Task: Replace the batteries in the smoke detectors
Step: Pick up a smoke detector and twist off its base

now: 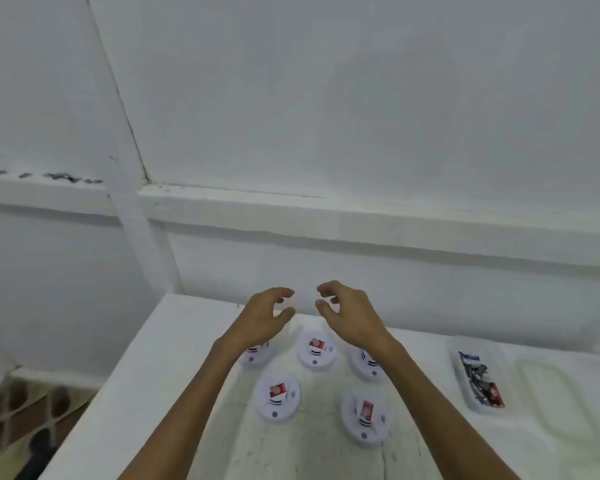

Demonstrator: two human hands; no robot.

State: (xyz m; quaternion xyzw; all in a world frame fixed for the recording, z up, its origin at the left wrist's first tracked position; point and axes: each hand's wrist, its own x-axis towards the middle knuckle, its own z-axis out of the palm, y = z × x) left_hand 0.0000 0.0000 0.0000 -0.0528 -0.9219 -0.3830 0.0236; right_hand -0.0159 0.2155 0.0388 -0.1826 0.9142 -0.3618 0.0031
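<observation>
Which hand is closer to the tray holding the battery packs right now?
Right. The right hand is raised to the left of the battery tray and beyond it; the left hand is farther left again, on the right hand's other side.

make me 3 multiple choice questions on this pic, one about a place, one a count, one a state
1. Relative to the smoke detectors, the tray lies: A left B right C behind
2. Smoke detectors on the table: A three B five C seven
3. The left hand and right hand are: A empty B holding a battery C pressing a detector

Answers: B, the tray sits right of them; B, five white discs show; A, the fingers curl loosely around nothing.
</observation>
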